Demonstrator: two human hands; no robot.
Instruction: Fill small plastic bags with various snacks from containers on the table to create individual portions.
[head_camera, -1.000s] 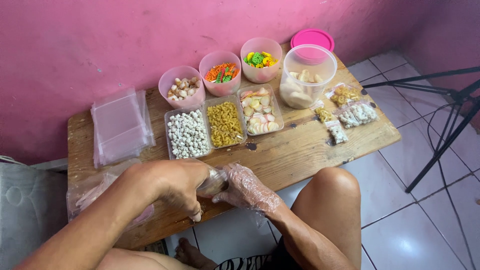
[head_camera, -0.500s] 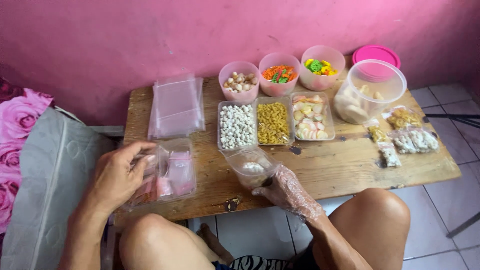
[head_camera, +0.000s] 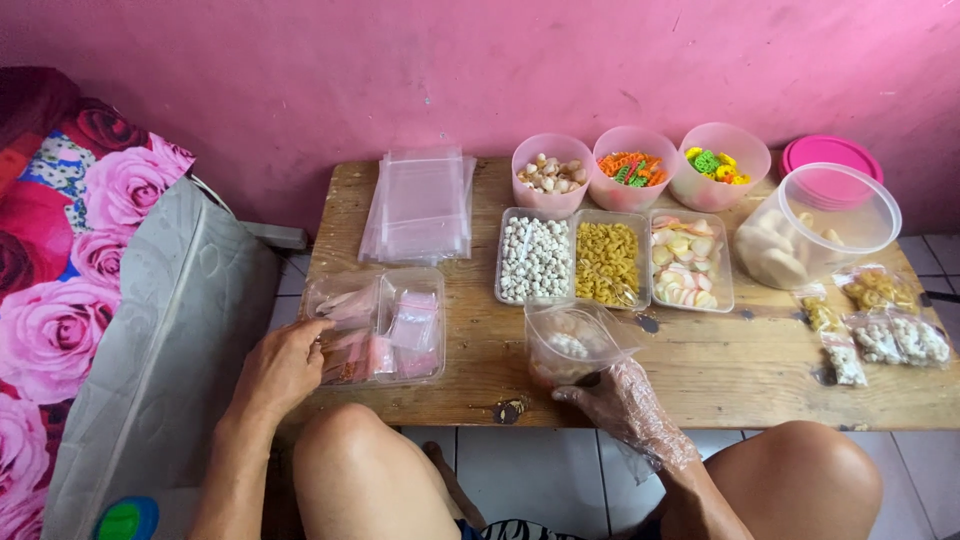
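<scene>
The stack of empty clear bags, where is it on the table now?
The stack of clear bags lies at the table's back left, against the pink wall, left of the round bowls, behind the flat tray.

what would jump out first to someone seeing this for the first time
The bright pink wall behind the wooden table, and the row of tubs of colourful snacks along its far edge. At the near edge, the right hand in a thin plastic glove holds a half-filled clear bag, while the bare left hand reaches into a clear tray of small packets.

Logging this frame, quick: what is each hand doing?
Left hand: open, fingers in the clear tray of small packets.
Right hand: gloved, holding the clear bag.
</scene>
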